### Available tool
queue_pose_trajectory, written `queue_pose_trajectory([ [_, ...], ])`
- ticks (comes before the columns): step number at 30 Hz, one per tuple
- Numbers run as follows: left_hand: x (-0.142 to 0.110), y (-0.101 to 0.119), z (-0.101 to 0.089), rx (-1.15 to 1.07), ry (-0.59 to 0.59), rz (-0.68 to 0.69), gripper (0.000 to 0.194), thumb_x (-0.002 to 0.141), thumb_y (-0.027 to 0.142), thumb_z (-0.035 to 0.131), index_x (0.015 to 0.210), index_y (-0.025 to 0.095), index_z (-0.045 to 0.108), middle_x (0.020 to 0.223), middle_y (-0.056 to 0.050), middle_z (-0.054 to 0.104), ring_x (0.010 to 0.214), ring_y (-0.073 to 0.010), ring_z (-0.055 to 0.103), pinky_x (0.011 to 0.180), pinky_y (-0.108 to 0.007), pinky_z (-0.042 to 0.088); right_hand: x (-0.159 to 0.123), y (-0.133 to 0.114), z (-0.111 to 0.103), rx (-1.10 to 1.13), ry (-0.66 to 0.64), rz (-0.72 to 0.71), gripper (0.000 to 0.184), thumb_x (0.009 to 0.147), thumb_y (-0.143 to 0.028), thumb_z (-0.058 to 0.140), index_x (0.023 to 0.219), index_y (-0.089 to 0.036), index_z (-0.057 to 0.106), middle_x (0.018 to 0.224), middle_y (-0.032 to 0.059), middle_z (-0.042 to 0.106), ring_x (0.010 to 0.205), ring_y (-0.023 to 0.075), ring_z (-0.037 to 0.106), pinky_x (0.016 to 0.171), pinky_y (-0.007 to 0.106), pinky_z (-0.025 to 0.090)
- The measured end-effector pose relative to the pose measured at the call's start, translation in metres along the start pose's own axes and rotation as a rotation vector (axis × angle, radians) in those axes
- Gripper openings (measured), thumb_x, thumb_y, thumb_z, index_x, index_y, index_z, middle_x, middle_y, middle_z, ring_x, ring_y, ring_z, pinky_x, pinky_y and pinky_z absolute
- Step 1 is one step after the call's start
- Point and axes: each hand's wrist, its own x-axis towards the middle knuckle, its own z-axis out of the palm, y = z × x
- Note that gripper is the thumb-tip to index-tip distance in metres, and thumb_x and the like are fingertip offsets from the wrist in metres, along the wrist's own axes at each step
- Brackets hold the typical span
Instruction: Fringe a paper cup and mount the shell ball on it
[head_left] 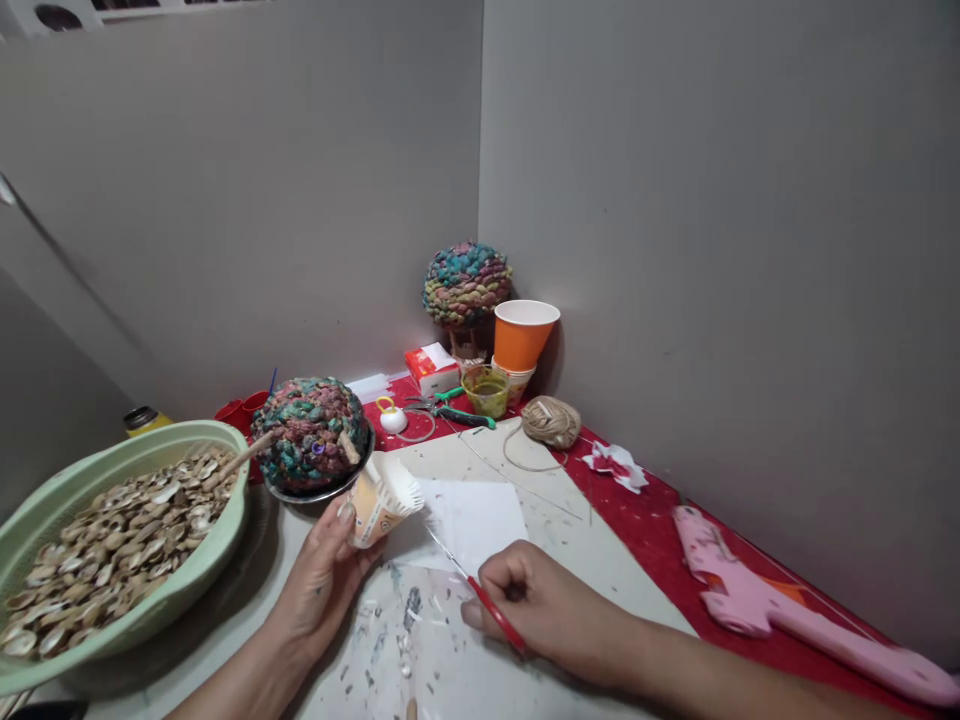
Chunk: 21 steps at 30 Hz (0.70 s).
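In my left hand (330,560) is a small patterned paper cup (375,505), tilted so its mouth leans to the right. Fine cuts fringe part of the cup's rim. My right hand (536,605) grips a pair of red-handled scissors (491,605), fingers wrapped round the handles. The blades point up and left toward the cup, close to its fringed edge; I cannot tell whether they touch it. Beneath, a sheet of white paper (484,525) lies on the paint-stained board (630,575).
On the left stands a green basket (187,432) of pistachio-like shells. Behind the cup, a multicoloured shell-covered ball (311,430) sits in a metal bowl. Farther back are pliers (469,415), twine (551,422), an orange cup (521,337) and another shell-covered ball (466,285). A pink glue gun (795,605) lies right.
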Motion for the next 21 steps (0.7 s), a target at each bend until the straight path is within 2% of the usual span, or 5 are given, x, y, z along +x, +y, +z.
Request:
queue_pose_trajectory([
  [3,-0.002,-0.002,0.004,0.029,-0.1,-0.026,0.026,0.086,0.03,0.075,0.11,0.021,0.07,0.114,-0.006,0.075,0.1,-0.0186,0.069,0.094,-0.03,0.053,-0.001,-0.001,-0.002,0.018,-0.003,-0.001,0.058,0.068,-0.052,0.078,0.047,-0.019,0.035,0.043,-0.0086,0.03,0.046,0.004,0.024,0.045,0.021,0.017],
  [7,-0.005,-0.005,0.004,0.097,-0.176,-0.017,0.039,0.08,0.028,0.081,0.116,0.021,0.066,0.115,-0.008,0.075,0.097,-0.0202,0.07,0.09,-0.031,0.054,-0.002,-0.004,-0.003,0.035,-0.011,-0.01,0.062,0.068,-0.055,0.079,0.047,-0.019,0.033,0.043,-0.0086,0.029,0.046,0.0041,0.024,0.045,0.021,0.016],
  [12,-0.006,-0.013,-0.002,0.183,-0.239,0.058,0.053,0.076,0.025,0.085,0.124,0.025,0.063,0.129,-0.009,0.069,0.115,-0.0259,0.066,0.099,-0.035,0.049,-0.004,-0.007,-0.001,0.017,-0.027,-0.039,0.063,0.069,-0.058,0.077,0.048,-0.02,0.032,0.044,-0.0089,0.027,0.047,0.0043,0.022,0.046,0.022,0.016],
  [17,-0.004,-0.015,-0.006,0.175,-0.269,0.102,0.055,0.076,0.022,0.084,0.126,0.028,0.061,0.133,-0.006,0.067,0.123,-0.0264,0.06,0.104,-0.036,0.044,-0.006,-0.006,-0.001,-0.024,-0.03,-0.019,0.063,0.066,-0.062,0.077,0.048,-0.02,0.033,0.046,-0.0085,0.028,0.048,0.0049,0.022,0.047,0.023,0.017],
  [21,-0.005,-0.013,-0.006,0.16,-0.238,0.101,0.054,0.074,0.023,0.085,0.123,0.027,0.062,0.126,-0.005,0.068,0.117,-0.0238,0.061,0.099,-0.033,0.045,-0.008,-0.008,-0.004,-0.008,0.026,-0.036,0.066,0.064,-0.071,0.076,0.049,-0.019,0.037,0.047,-0.0072,0.03,0.049,0.0055,0.023,0.047,0.023,0.019],
])
